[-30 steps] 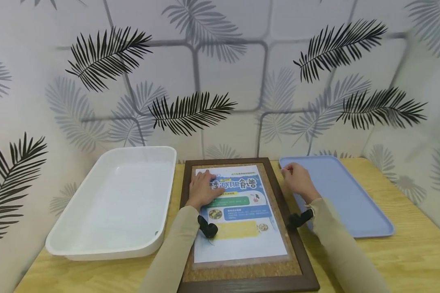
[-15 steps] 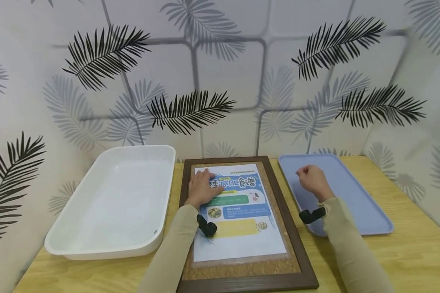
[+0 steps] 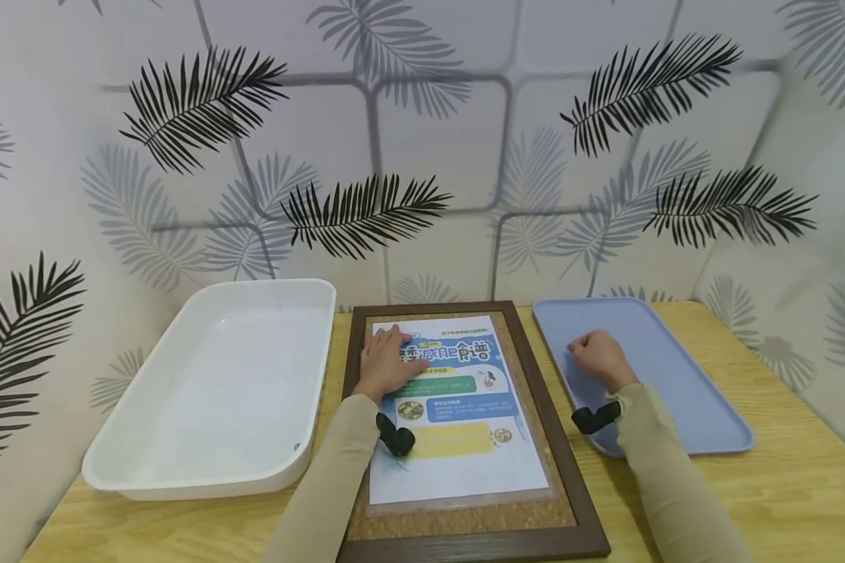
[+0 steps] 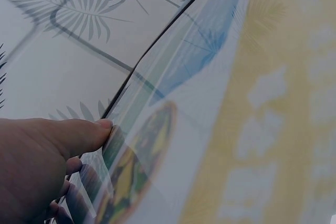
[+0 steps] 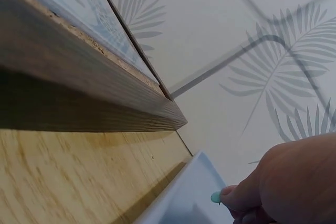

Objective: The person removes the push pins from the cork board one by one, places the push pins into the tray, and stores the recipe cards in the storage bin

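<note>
My left hand [image 3: 386,363] rests spread over the upper left of a printed poster [image 3: 458,469], its fingers straight. The poster lies under clear film on a cork board [image 3: 465,525] with a dark brown frame [image 3: 479,545]. In the left wrist view, my left thumb and fingertips lie on the glossy film. My right hand [image 3: 598,358] is over the left part of a blue tray [image 3: 665,383], fingers curled. Between its thumb and finger it pinches a small mint-green push pin [image 5: 216,197], clearest in the right wrist view; the head view hides it.
A deep white basin [image 3: 218,391] stands left of the board. All of it sits on a yellowish wooden table [image 3: 782,500]. A leaf-patterned wall [image 3: 436,148] rises right behind the table's back edge.
My right hand has moved right, from beside the board's right frame to over the blue tray, and hardly shifts in the last half second. My left hand has stayed on the poster.
</note>
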{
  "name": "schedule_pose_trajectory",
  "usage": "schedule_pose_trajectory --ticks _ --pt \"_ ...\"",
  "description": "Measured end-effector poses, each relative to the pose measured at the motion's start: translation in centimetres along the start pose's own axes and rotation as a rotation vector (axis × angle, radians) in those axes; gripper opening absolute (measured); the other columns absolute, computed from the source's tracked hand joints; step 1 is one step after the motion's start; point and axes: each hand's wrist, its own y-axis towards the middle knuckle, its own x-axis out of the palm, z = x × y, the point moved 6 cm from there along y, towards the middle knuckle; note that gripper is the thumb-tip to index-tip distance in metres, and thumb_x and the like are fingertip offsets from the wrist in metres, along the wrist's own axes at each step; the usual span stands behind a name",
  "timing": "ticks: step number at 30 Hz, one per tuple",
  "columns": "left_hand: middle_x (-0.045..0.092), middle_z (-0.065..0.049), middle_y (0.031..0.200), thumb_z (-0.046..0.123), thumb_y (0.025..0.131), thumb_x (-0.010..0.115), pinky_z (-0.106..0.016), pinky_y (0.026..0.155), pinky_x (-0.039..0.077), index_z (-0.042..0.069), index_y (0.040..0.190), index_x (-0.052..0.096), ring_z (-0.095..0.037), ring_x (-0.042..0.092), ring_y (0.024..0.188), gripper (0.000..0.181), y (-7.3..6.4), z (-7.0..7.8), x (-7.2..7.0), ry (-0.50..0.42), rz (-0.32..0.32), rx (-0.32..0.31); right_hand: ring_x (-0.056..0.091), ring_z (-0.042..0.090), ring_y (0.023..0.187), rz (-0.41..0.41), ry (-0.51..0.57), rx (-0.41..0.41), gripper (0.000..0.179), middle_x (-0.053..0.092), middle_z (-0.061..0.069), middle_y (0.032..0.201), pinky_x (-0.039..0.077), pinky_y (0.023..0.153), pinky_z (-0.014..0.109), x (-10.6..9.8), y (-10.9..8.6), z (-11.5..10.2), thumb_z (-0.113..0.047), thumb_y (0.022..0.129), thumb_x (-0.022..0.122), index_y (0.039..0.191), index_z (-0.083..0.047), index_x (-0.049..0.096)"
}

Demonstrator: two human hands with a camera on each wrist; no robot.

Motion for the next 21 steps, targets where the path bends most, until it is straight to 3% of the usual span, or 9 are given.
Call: schedule_pose_trajectory --ticks 4,11,16,18,21 --pt "0.028 -0.011 0.150 0.043 0.081 0.064 -0.052 0.112 0.012 0.012 0.128 0.051 -0.030 0.017 0.141 0.058 0.06 0.01 0.05 0.003 -0.001 0.002 0.046 0.016 0.059 -0.004 -0.024 -0.002 0.031 0.065 0.015 0.083 0.035 0.052 0.025 0.17 -0.07 0.20 -0.015 0.089 0.046 0.080 0.005 0.067" --pt "0.027 -0.011 0.151 0.042 0.081 0.064 -0.052 0.113 0.010 0.012 0.129 0.051 -0.031 0.016 0.141 0.058 -0.15 -0.33 0.16 0.001 -0.001 -0.008 0.047 0.016 0.057 -0.021 -0.072 -0.007 0.031 0.064 0.012 0.073 0.035 0.051 0.025 0.55 -0.13 0.12 -0.013 0.087 0.046 0.078 0.006 0.068" --pt "0.028 -0.011 0.151 0.042 0.081 0.064 -0.051 0.113 0.010 0.012 0.128 0.051 -0.031 0.016 0.142 0.057 0.01 -0.22 0.13 -0.003 0.008 0.006 0.054 0.020 0.064 -0.022 -0.097 -0.006 0.031 0.067 0.022 0.088 0.039 0.054 0.025 0.52 0.03 0.29 -0.014 0.087 0.046 0.089 0.008 0.068" --pt "0.028 -0.011 0.151 0.042 0.081 0.064 -0.051 0.113 0.010 0.012 0.128 0.051 -0.031 0.016 0.142 0.057 0.07 -0.16 0.15 -0.001 0.007 0.008 0.054 0.019 0.064 -0.017 -0.092 -0.003 0.030 0.066 0.020 0.085 0.039 0.054 0.025 0.42 0.14 0.47 -0.015 0.086 0.046 0.088 0.007 0.067" --pt "0.028 -0.010 0.151 0.042 0.081 0.064 -0.051 0.113 0.011 0.011 0.128 0.051 -0.031 0.016 0.142 0.057 0.07 -0.12 0.14 0.000 0.008 0.006 0.046 0.016 0.056 -0.013 -0.076 -0.007 0.030 0.058 0.010 0.064 0.035 0.051 0.025 0.33 0.28 0.63 -0.017 0.086 0.047 0.069 0.002 0.062"
